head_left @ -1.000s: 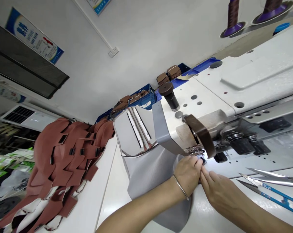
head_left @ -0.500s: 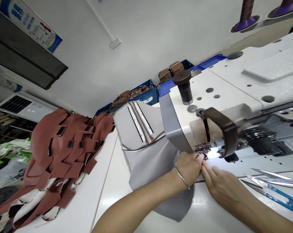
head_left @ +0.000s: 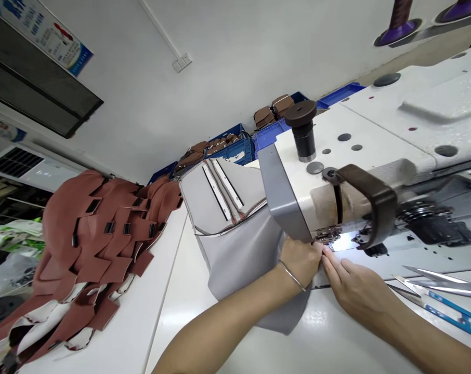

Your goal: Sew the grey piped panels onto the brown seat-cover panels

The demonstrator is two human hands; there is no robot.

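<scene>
Two hands meeting at presser foot (head_left: pixel 326 236): left hand (head_left: pixel 300 259) curled, pinching grey fabric (head_left: pixel 239 254) by its edge; right hand (head_left: pixel 356 291) outstretched, fingertips pressing same edge. Fabric draped over middle of table (head_left: pixel 173 311), under sewing machine (head_left: pixel 376 145) head. Judged: guiding seam at foot. Calls for steady feed, fingertips clear of foot. Scissors (head_left: pixel 442 278) at right table edge, brown leather pieces (head_left: pixel 99 234) heaped at left edge. Wall poster (head_left: pixel 48 34) writing too blurred to read.

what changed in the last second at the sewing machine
The small dark piece seen earlier at the fingertips is out of view. Otherwise the left hand and right hand stay fingertip to fingertip on the grey fabric panel under the white sewing machine. The silver scissors have not moved.
</scene>
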